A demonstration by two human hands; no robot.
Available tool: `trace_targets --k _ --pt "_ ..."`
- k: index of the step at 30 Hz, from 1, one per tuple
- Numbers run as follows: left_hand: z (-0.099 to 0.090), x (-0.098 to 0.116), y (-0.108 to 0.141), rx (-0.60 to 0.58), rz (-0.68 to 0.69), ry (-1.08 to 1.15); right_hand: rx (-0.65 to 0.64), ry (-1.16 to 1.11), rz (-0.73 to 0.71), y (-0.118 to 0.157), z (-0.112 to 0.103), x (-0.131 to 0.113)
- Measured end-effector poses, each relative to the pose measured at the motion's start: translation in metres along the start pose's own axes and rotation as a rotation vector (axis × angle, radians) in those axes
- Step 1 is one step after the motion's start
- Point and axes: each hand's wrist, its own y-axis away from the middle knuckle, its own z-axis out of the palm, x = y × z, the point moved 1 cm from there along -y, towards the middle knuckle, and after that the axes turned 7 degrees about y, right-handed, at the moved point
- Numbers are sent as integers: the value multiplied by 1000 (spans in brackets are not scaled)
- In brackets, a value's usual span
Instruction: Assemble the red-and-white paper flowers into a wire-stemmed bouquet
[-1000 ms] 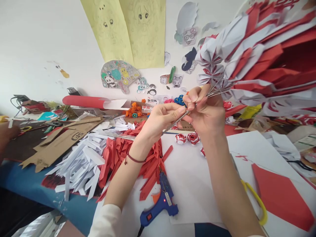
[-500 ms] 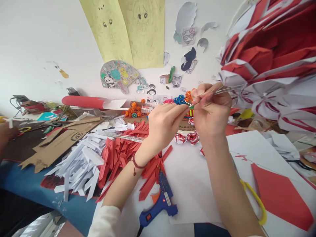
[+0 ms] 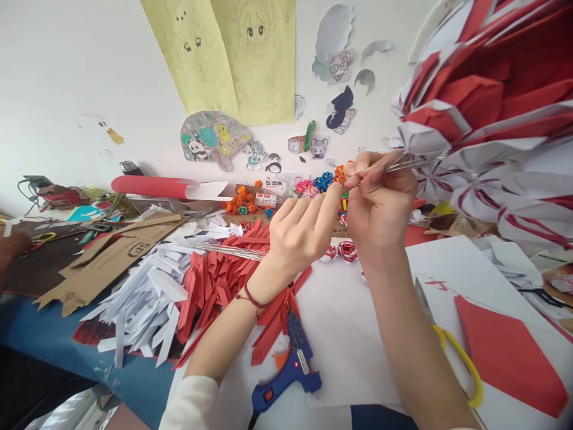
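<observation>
My right hand (image 3: 382, 200) is closed around a bunch of thin wires (image 3: 414, 161) that stick out to the right toward the red and white folded paper (image 3: 487, 107). My left hand (image 3: 302, 230) is raised beside it, its fingertips pinched close to my right fingertips; what they hold is too small to make out. More thin wires (image 3: 228, 248) stretch across the paper strips behind my left wrist. Red and white paper rosettes (image 3: 347, 251) lie on the white sheet just below my hands.
A blue glue gun (image 3: 289, 364) lies below my hands. White strips (image 3: 143, 298) and red strips (image 3: 215, 286) are piled left. Yellow-handled scissors (image 3: 470, 373) and red paper (image 3: 508, 352) lie right. Another person's hand (image 3: 15, 245) shows at the far left.
My left hand has turned, its knuckles now more toward the camera, and its fingertips have shifted slightly up and left. My right hand still grips the wires, having moved slightly left.
</observation>
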Motion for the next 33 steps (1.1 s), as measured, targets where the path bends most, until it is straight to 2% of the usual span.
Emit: trace_targets --k 5,11,14,19,23,28,33 --pt "2 1 0 -2 49 10 -10 -40 -49 2 2 0" --pt "3 6 -2 77 166 -185 -34 -84 -54 2 1 3" --pt "2 8 -4 73 148 -211 -57 -166 -46 2 -1 3" --pt "-3 11 -11 -25 -12 -14 -71 -93 -33 -2 -5 5" --pt "-8 14 -16 -46 -158 210 -87 -49 11 -3 -6 3" --pt "-17 15 -21 -129 -405 575 -116 -86 35 -4 -4 -2" --pt "-24 12 -26 -279 -680 1016 -161 -114 31 -5 -2 -2"
